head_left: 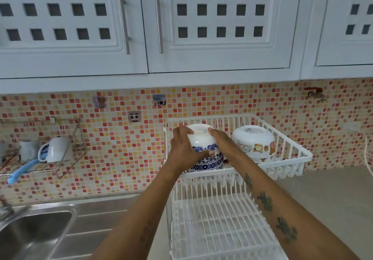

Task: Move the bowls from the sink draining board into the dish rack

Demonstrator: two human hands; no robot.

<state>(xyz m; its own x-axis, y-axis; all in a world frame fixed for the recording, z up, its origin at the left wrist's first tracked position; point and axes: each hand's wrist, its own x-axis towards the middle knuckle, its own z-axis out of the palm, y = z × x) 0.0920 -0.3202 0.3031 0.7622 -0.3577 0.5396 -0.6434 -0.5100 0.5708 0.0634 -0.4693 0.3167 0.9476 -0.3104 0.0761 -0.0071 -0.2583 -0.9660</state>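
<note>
A white two-tier dish rack (286,159) stands on the counter right of the sink. In its upper basket, on the left, sits an upside-down stack of white bowls with blue flower bands (201,138). My left hand (184,148) grips the stack's left side and my right hand (222,142) its right side. Beside it on the right is an upside-down stack of white bowls with cartoon animals (253,140), untouched. The steel draining board (96,219) left of the rack shows no bowls.
The rack's lower tier (218,227) holds nothing I can see. A steel sink (30,231) lies at lower left. A wire wall shelf (46,154) carries a mug and a blue brush. White cupboards hang overhead. Grey counter (333,199) extends to the right.
</note>
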